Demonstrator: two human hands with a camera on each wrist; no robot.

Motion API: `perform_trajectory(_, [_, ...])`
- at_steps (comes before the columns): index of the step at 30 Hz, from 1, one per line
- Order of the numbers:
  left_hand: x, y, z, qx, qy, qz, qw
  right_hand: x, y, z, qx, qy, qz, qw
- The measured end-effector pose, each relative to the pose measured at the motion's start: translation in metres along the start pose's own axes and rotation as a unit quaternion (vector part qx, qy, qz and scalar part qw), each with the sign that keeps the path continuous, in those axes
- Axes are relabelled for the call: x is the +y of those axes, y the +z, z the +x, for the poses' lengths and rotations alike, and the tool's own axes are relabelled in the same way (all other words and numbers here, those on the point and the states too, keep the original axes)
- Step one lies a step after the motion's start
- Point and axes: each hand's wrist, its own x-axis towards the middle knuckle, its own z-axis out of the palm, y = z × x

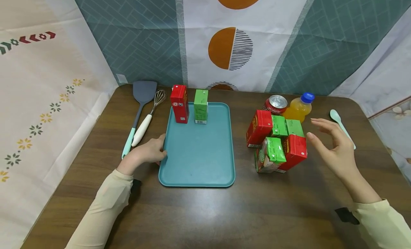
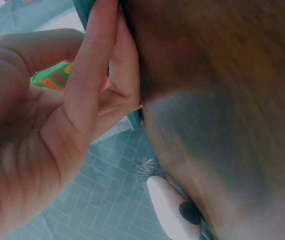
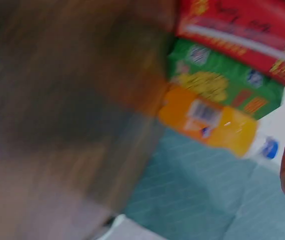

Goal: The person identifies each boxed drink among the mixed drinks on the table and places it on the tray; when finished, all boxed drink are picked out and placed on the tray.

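Observation:
My left hand [image 1: 149, 151] holds the left rim of a teal tray [image 1: 199, 152], its thumb and fingers at the edge in the left wrist view. At the tray's far left stand a red drink carton [image 1: 180, 106] and a green drink carton [image 1: 201, 108]. To the right of the tray, several cartons stand in a tight cluster, among them a red carton [image 1: 259, 127], a front green carton [image 1: 271, 154] and another red carton [image 1: 294, 152]. Just right of this cluster hovers my right hand [image 1: 338, 152], thumb and fingers spread apart, holding nothing.
Behind the cluster are a soda can [image 1: 275, 104] and an orange juice bottle [image 1: 298, 108] with a blue cap. A pale green spoon [image 1: 343, 127] lies at the far right. Left of the tray lie a spatula [image 1: 144, 92] and a whisk [image 1: 142, 129].

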Motion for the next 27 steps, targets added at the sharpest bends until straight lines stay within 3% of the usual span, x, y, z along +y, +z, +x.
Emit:
perform_trajectory(4, [-0.002, 0.0, 0.0, 0.0, -0.004, 0.003, 1.0, 0.024, -0.005, -0.002, -0.053, 0.06, 0.009, 0.9967])
perform_trajectory(8, [-0.002, 0.0, 0.0, -0.002, 0.001, 0.003, 1.0, 0.037, -0.007, -0.002, -0.123, 0.105, 0.041, 0.9859])
perform_trajectory(13, [-0.002, 0.0, 0.0, -0.005, 0.006, -0.002, 1.0, 0.047, -0.007, 0.002, -0.193, 0.112, 0.116, 0.9679])
perform_trajectory(17, [-0.001, 0.001, -0.001, -0.006, 0.007, -0.008, 0.9999, 0.051, -0.009, 0.005, -0.232, 0.139, 0.12, 0.9552])
perform_trajectory(22, [-0.001, 0.002, 0.0, -0.005, 0.006, -0.01, 0.9999, 0.054, -0.014, 0.009, -0.285, 0.183, 0.128, 0.9323])
perform_trajectory(24, [-0.001, 0.002, 0.0, -0.005, 0.003, -0.008, 1.0, 0.055, -0.014, 0.013, -0.304, 0.185, 0.143, 0.9234])
perform_trajectory(27, [-0.002, 0.002, 0.0, -0.005, 0.0, -0.005, 1.0, 0.058, -0.013, 0.017, -0.325, 0.17, 0.15, 0.9179])
